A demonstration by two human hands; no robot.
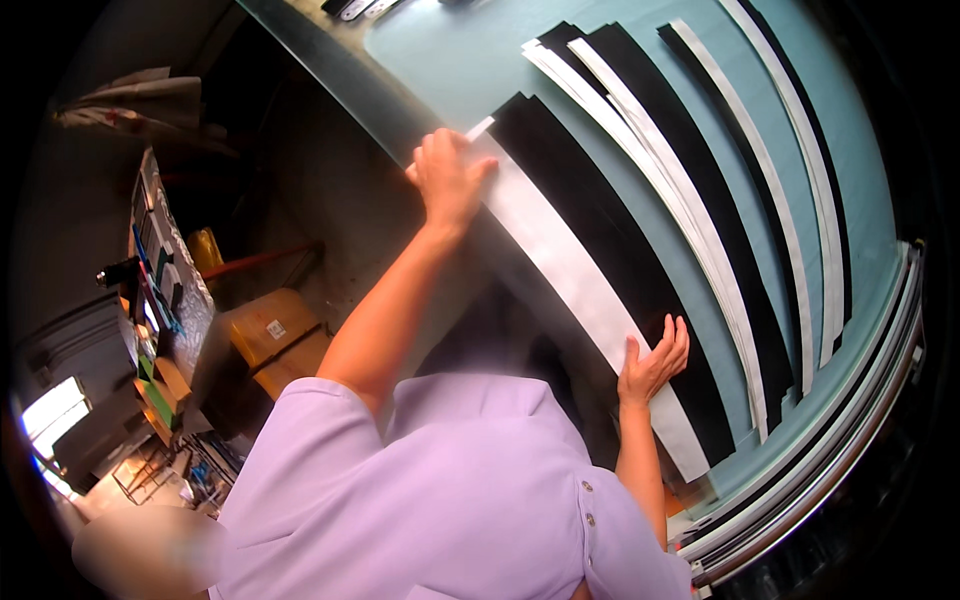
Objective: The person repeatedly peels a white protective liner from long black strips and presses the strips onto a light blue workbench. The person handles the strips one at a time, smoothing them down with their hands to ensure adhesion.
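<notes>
The left hand [448, 185] is half curling at the white strip's [560, 250] far end; whether it is gripping, I cannot tell. The right hand [653, 368] is resting loosely spread across its nearer part. The strip is lying beside a broad black strip [600, 220] on the pale-blue surface [465, 60], other thin, flat strips [675, 150] lying beyond.

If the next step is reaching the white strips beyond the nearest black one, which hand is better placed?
Probably the right hand: its fingers lie over the black strip, close to those white strips. The left hand is farther, by the table's edge.
</notes>
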